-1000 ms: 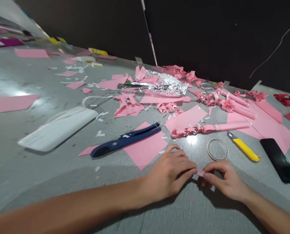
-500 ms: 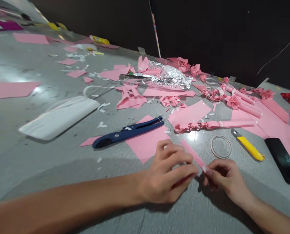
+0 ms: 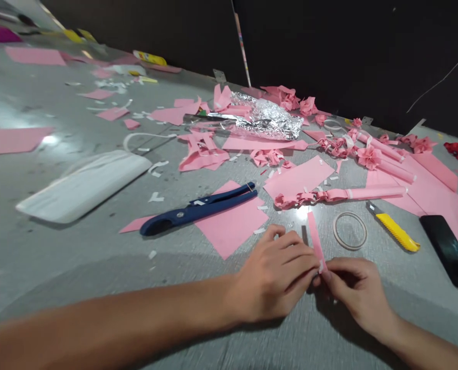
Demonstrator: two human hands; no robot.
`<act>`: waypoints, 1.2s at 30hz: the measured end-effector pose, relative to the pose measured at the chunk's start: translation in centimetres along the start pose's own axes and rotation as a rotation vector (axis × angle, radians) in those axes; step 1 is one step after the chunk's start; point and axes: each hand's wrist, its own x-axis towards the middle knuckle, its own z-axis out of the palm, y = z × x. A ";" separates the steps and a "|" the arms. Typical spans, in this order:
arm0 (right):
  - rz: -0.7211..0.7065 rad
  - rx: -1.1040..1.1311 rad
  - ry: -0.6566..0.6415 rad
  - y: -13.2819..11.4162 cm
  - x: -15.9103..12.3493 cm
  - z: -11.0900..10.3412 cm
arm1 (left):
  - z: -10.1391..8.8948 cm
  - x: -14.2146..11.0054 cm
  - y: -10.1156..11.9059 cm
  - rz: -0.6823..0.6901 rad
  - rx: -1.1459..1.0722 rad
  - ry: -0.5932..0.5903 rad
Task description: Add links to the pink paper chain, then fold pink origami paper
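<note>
A narrow pink paper strip stands up from between my fingertips, with a whitish patch at its lower end. My right hand pinches that end between thumb and fingers. From the other side my left hand closes its fingertips on the same end; exactly what they grip is partly hidden. Just beyond my right hand lies a roll of thin tape. A pink paper chain with a rolled tube rests farther back. Left of my left hand, dark blue scissors lie across a square pink sheet.
A yellow box cutter and a black phone lie at the right. A white pouch sits at the left. Crumpled clear plastic, pink paper pieces and white scraps spread before a dark wall.
The strip came free of my left fingers and swung out beside them, held by the right hand. Now it points away more upright, and my left fingertips have closed at its lower end.
</note>
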 end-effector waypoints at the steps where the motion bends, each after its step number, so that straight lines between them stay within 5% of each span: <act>1: -0.021 -0.024 0.005 0.0 0.0 0.0 | 0.0 0.0 0.0 -0.003 -0.006 -0.002; 14: -0.215 -0.293 0.064 0.7 -0.2 0.5 | 0.3 -0.3 0.1 -0.014 -0.012 -0.015; 36: -0.220 -0.281 0.070 0.4 0.0 0.5 | 0.1 0.0 0.0 -0.099 -0.144 -0.063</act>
